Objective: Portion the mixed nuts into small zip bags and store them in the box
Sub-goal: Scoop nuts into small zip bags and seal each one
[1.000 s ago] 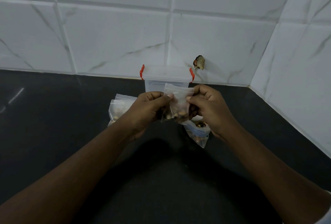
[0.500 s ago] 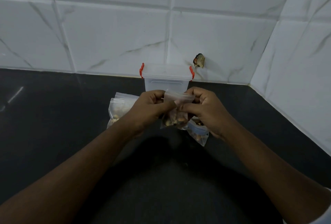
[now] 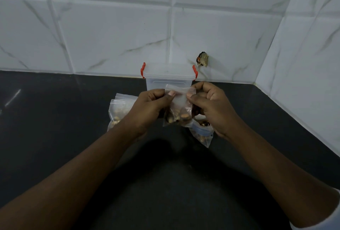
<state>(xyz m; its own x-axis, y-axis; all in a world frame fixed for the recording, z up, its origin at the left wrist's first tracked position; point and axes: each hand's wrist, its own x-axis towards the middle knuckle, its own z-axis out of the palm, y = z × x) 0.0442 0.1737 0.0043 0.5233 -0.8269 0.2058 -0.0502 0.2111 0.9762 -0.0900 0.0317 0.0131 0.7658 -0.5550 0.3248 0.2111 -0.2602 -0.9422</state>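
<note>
Mixed nuts sit in the bottom of a small zip bag, held above the black tabletop just in front of the clear box that stands against the tiled wall. The left hand pinches the left end of the bag's top strip between its thumb and curled fingers, and the right hand pinches the right end the same way.

The bag looks like thin, soft film, light and probably slick, with all its weight sagging low. The firmer zip strip is likely the best place to hold it. A grip lower down would probably only crumple the film and shift the nuts.

Whether the seal is pressed closed cannot be told, since the thumbs cover part of the strip and the fingers behind it are hidden. The box seems to have its lid on with orange clips at the sides, but whether they are latched, or what is inside, is unclear.

Filled bags lie partly behind the left hand, and their number is uncertain. Another bag shows below the right hand. A small brownish object on the wall cannot be identified.
</note>
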